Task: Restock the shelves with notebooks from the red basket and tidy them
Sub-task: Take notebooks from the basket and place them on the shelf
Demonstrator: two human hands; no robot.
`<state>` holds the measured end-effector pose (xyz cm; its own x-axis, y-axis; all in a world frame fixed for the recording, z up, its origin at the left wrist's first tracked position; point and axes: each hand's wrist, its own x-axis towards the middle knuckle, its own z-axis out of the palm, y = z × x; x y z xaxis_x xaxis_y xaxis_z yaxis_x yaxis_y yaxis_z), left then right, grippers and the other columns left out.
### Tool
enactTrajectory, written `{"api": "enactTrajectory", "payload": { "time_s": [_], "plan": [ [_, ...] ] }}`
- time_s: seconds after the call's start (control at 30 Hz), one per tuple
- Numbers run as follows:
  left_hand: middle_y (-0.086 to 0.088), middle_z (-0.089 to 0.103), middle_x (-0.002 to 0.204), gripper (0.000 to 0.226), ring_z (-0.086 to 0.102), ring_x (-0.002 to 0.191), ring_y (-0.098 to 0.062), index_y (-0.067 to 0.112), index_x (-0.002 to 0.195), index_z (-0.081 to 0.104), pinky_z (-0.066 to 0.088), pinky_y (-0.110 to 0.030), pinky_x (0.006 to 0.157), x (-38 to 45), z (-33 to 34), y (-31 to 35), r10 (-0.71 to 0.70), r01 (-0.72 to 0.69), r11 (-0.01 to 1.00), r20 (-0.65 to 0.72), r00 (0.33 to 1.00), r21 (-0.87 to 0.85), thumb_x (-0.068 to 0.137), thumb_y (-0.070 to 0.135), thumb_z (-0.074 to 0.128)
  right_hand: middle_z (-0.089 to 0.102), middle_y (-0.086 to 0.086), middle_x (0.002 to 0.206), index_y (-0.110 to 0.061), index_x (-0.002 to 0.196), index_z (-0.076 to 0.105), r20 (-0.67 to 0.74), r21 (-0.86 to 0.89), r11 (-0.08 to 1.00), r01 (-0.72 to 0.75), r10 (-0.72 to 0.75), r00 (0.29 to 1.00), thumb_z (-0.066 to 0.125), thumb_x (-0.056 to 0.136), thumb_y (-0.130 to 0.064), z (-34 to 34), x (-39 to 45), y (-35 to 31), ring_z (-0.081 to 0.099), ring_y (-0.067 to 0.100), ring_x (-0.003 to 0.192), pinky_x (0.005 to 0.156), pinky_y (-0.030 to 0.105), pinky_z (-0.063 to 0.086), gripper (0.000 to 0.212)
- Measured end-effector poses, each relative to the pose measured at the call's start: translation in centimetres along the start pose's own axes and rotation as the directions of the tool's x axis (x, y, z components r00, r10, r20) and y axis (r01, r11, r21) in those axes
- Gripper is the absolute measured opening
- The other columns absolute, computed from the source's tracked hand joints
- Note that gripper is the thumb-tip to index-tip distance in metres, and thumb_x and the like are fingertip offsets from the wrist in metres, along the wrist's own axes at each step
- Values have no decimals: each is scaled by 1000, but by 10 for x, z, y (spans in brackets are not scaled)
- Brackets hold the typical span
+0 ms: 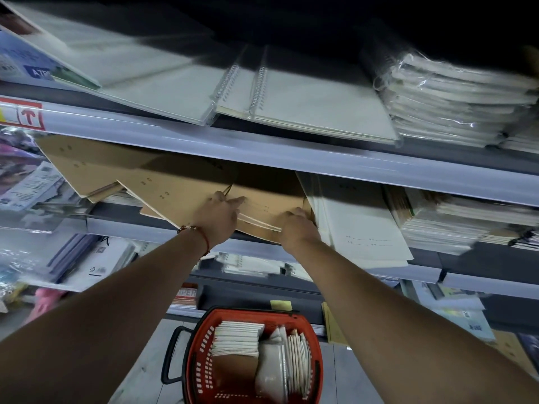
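At the centre of the frame a stack of brown-covered notebooks point(262, 211) lies on the middle shelf point(350, 164). The left hand point(218, 217) rests on its top with fingers curled over the front edge; the right hand point(297, 228) grips the stack's right corner. White notebooks point(361, 228) sit just right of it. At the bottom centre, the red basket point(316, 360) holds more notebooks.
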<state>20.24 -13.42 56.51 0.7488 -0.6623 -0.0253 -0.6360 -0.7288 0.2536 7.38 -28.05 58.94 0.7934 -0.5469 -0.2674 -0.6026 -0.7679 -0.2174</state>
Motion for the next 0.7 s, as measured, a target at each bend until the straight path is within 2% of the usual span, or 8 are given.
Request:
{"api": "enactTrajectory", "payload": {
  "time_s": [0.13,0.23,0.3,0.4,0.47,0.57,0.63,0.7],
  "plan": [
    [-14,41,133,50,48,121,-34,37,154,31,46,-41,97,-4,-2,4,4,-5,1000,46,999,26,104,32,38,35,13,149,-8,139,50,25,-57,998,-9,11,1000,52,92,-2,-4,3,-4,54,30,119,89,36,50,48],
    [-16,45,129,52,52,112,-36,30,154,30,51,-44,86,-17,-4,10,16,-14,999,-53,998,38,103,34,41,38,10,144,-13,137,52,-50,38,999,30,-28,998,52,90,-3,-3,-1,-2,57,29,111,82,34,50,49],
    [-15,53,121,49,57,99,-36,22,148,38,53,-44,75,-33,-2,10,22,-29,999,-201,979,-30,100,31,46,44,6,138,-16,137,52,-172,106,978,177,-158,972,52,89,-6,4,-11,1,58,27,107,84,33,52,49],
    [-10,64,102,28,63,83,-34,17,122,53,48,-36,59,-72,15,5,72,-127,981,-329,942,-150,96,25,57,54,1,129,-21,132,58,-265,82,888,451,-417,869,51,91,-14,29,-37,5,58,23,108,89,39,52,42],
    [-5,66,96,21,64,82,-29,20,114,55,48,-34,59,-103,42,-5,104,-144,977,-241,965,-154,98,32,51,59,-1,125,-23,127,61,-177,80,852,517,-499,849,50,92,-17,54,-56,8,58,23,109,88,41,52,37],
    [-2,64,111,38,65,96,-28,26,121,58,54,-38,73,-149,98,-25,61,-51,989,70,996,-142,96,44,36,58,0,130,-24,132,58,131,95,898,429,-438,889,49,96,-24,109,-74,22,56,23,117,92,37,49,37],
    [-1,58,132,42,62,111,-28,31,135,52,52,-37,86,-175,138,-41,-38,66,994,292,956,-84,96,43,45,57,4,133,-20,135,54,304,35,928,370,-363,881,50,96,-28,152,-81,36,54,27,120,93,35,45,41],
    [-3,54,139,51,60,116,-29,30,143,46,49,-36,90,-202,176,-61,-118,147,989,457,882,-29,95,48,42,60,8,131,-17,137,52,443,18,957,288,-266,856,53,95,-30,195,-87,51,57,29,119,94,35,47,44]
  ]
}}
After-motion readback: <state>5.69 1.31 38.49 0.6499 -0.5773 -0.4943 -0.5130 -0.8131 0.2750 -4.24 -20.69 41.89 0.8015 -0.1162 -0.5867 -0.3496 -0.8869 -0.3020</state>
